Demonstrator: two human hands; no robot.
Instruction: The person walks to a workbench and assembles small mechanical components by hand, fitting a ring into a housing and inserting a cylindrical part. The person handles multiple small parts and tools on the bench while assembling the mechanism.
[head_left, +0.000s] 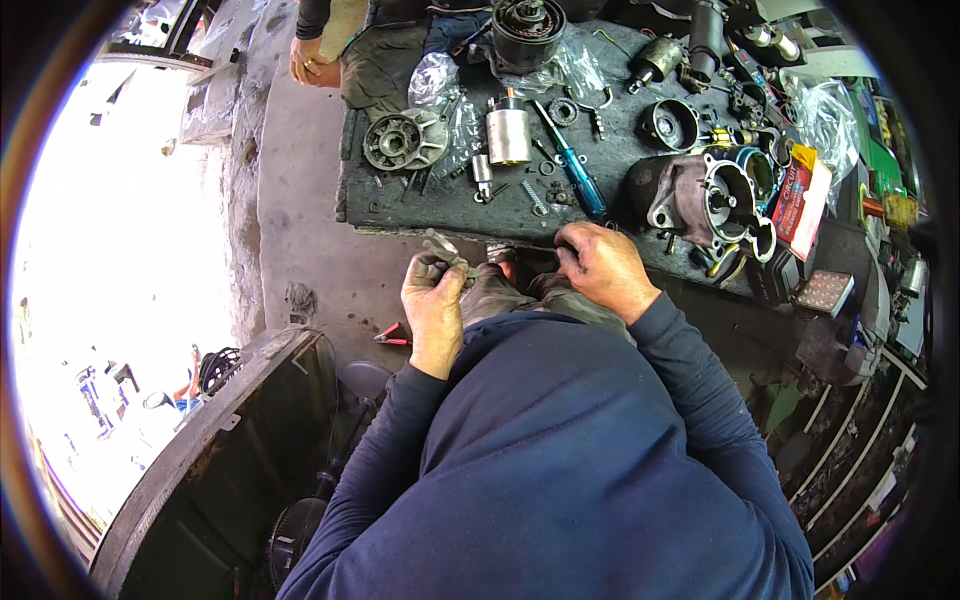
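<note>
My left hand (pixel 434 310) is closed on a small grey metal piece (pixel 440 241), pinched between thumb and fingers just off the front edge of the workbench (pixel 400 212). My right hand (pixel 608 270) is curled at the same edge; whatever its fingers hold is hidden. Beyond it lies a screwdriver (pixel 580 172) with a blue handle. Near that are a coil spring (pixel 534 196), a small metal plunger (pixel 482 174) and a silver cylinder (pixel 509 135) standing upright. To the right of my right hand sits a large open metal housing (pixel 695 195).
A round cast end cover (pixel 393 142) and a motor body with copper windings (pixel 528 30) are farther back. A red box (pixel 800 200) leans at the right. Another person's hand (pixel 312 62) shows at the far left. Red-handled pliers (pixel 393 335) lie on the floor beside a dark bin (pixel 215 425).
</note>
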